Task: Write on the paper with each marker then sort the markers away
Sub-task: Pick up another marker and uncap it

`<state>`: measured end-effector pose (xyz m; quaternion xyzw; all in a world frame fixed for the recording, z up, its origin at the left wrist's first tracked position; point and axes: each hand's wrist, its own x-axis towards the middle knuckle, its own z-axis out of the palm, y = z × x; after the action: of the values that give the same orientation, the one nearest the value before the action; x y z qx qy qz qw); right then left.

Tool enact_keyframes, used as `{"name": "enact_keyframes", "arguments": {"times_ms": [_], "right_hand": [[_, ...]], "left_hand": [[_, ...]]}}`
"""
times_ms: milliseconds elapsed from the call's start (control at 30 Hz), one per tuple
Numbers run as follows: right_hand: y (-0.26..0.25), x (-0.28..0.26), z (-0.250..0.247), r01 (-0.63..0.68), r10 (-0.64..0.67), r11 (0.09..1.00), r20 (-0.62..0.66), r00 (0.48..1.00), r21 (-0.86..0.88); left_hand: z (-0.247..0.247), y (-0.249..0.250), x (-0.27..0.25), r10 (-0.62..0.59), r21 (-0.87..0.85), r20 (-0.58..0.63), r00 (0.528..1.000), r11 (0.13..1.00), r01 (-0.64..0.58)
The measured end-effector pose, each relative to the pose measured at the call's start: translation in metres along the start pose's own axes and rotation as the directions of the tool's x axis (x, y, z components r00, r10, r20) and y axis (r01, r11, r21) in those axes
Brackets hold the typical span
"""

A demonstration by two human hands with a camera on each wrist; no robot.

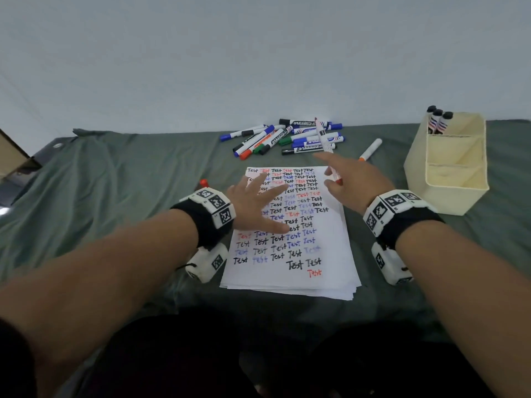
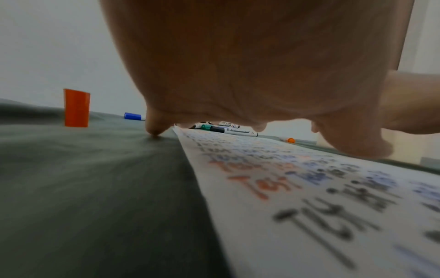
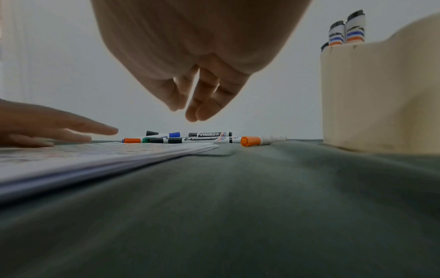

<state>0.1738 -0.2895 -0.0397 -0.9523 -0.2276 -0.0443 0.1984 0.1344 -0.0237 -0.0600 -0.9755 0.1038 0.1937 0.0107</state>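
Observation:
A stack of white paper (image 1: 290,271) covered in rows of "Test" lies on the green cloth. My left hand (image 1: 253,202) presses flat on its left part, fingers spread. My right hand (image 1: 353,182) hovers over the sheet's upper right corner. An uncapped red marker (image 1: 323,136) sits slanted in the fork between thumb and forefinger, its red tip towards me. In the right wrist view that hand (image 3: 190,65) shows only hanging fingers; the marker is hidden. The red cap (image 1: 204,183) stands upright left of the paper. A pile of markers (image 1: 287,137) lies behind the paper.
A cream organizer (image 1: 448,179) with stepped compartments stands at the right; three black-capped markers (image 1: 438,120) stand in its rear compartment. One orange-capped marker (image 1: 370,149) lies alone between the pile and the organizer. A cardboard box edge (image 1: 14,159) shows at the far left.

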Motion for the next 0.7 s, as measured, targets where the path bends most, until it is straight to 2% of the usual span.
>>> {"name": "enact_keyframes", "arguments": {"times_ms": [100, 200, 300, 367, 400, 433, 467, 500, 533, 567, 600, 633, 700], "right_hand": [[0.002, 0.001, 0.0, -0.022, 0.024, 0.998, 0.027, 0.999, -0.061], [0.002, 0.003, 0.001, -0.029, 0.03, 0.996, 0.008, 1.0, -0.087], [0.001, 0.0, -0.005, 0.007, -0.004, 0.997, -0.033, 0.999, 0.082], [0.002, 0.0, -0.012, 0.038, 0.0, 0.968, -0.147, 0.989, 0.249], [0.005, 0.001, -0.014, 0.027, 0.058, 0.927, -0.216, 0.975, 0.374], [0.008, 0.002, -0.016, -0.012, 0.177, 0.837, -0.25, 0.952, 0.548], [0.01, 0.001, -0.017, -0.061, 0.329, 0.666, -0.22, 0.918, 0.744], [0.01, -0.002, -0.016, -0.08, 0.448, 0.404, -0.122, 0.886, 0.911], [0.01, -0.007, -0.013, -0.067, 0.499, 0.129, -0.007, 0.867, 0.989], [0.01, -0.012, -0.007, -0.049, 0.509, -0.075, 0.08, 0.857, 0.996], [0.01, -0.019, 0.0, -0.05, 0.504, -0.183, 0.138, 0.852, 0.982], [0.009, -0.025, 0.009, -0.067, 0.494, -0.221, 0.171, 0.852, 0.973], [0.005, -0.036, 0.024, -0.109, 0.491, -0.142, 0.166, 0.855, 0.984]], "left_hand": [[0.006, 0.002, 0.006, 0.006, -0.04, 0.019, 1.0, 0.999, -0.006], [0.012, -0.001, 0.011, -0.003, 0.021, 0.062, 0.998, 1.0, 0.002], [0.014, -0.001, 0.012, -0.01, -0.001, 0.078, 0.997, 1.0, 0.01], [0.014, -0.001, 0.012, -0.014, -0.021, 0.078, 0.997, 1.0, 0.015], [0.015, 0.0, 0.011, -0.016, -0.027, 0.076, 0.997, 0.999, 0.019], [0.015, 0.0, 0.01, -0.021, -0.031, 0.074, 0.997, 0.999, 0.023], [0.014, 0.0, 0.01, -0.024, -0.036, 0.074, 0.997, 0.999, 0.027], [0.014, 0.001, 0.009, -0.027, -0.04, 0.075, 0.997, 0.999, 0.03], [0.013, 0.001, 0.008, -0.028, -0.042, 0.079, 0.996, 0.999, 0.031], [0.012, 0.002, 0.007, -0.028, -0.042, 0.085, 0.996, 0.999, 0.032], [0.011, 0.003, 0.006, -0.028, -0.042, 0.09, 0.996, 0.999, 0.032], [0.011, 0.004, 0.005, -0.026, -0.039, 0.092, 0.995, 0.999, 0.03], [0.011, 0.004, 0.005, -0.023, -0.028, 0.091, 0.996, 0.999, 0.026]]}}
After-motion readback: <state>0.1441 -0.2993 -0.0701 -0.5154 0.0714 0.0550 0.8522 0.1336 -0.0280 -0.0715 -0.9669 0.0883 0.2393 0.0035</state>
